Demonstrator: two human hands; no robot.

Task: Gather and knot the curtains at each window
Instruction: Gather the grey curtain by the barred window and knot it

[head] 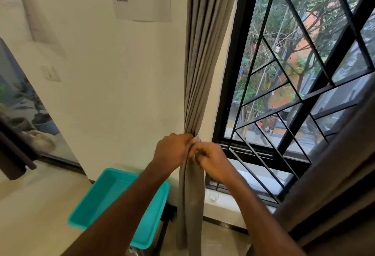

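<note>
A grey-beige curtain [199, 62] hangs in tight folds at the left side of the window [300, 77], gathered into a narrow bundle at sill height. My left hand [172, 150] grips the bundle from the left at its pinched waist. My right hand [211, 160] meets it from the right, its curled fingers pinching the cloth and a small pale strip at the same spot. Below the hands the curtain falls straight to the floor. A darker brown curtain [334, 184] hangs at the window's right edge, close to the camera.
A turquoise plastic tub [113, 198] sits on a stand just left of the curtain's lower part. A small clear glass [213, 195] stands on the white sill. Black grille bars cover the window. Papers are taped on the wall above.
</note>
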